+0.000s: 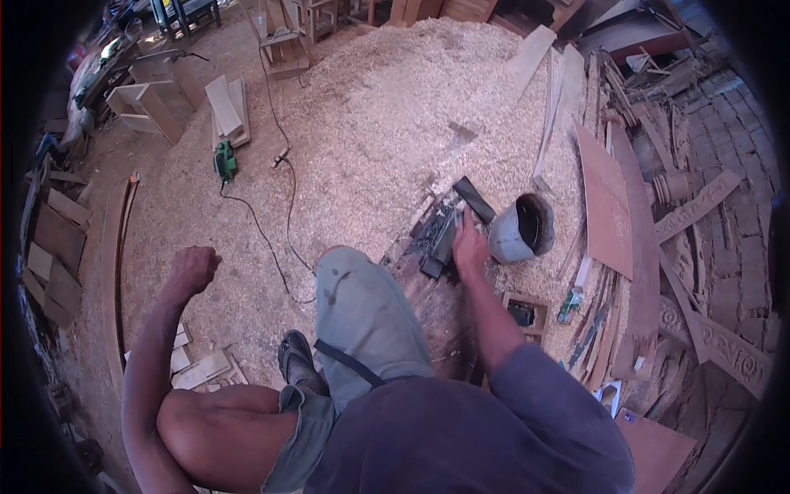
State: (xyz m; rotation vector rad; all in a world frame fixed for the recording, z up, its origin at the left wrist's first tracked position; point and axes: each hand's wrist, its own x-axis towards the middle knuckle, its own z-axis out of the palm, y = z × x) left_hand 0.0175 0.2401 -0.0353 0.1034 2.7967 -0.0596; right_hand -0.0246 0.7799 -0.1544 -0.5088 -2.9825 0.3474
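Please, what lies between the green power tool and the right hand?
Between the green power tool and the right hand, the head view shows wood shavings, a dark cord and, near the hand, a dark block.

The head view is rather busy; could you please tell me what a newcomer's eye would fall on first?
Probably the pale shavings, spread wide across the upper middle. Next might come the green planer, left of centre just below some boards, and the grey bucket, right of centre beside the right hand.
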